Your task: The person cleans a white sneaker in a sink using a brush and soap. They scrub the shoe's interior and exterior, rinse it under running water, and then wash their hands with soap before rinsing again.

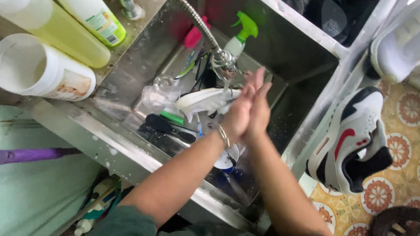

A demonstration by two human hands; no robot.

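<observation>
two hands, left hand [238, 114] and right hand [260, 109], pressed flat together under one faucet [223, 59] over the sink [131, 65].

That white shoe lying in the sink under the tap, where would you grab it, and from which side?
Take the white shoe by its narrow left end, coming from above on the left: it lies across the sink on brushes, and the left hand and right hand, pressed together, crowd its right end.
</observation>
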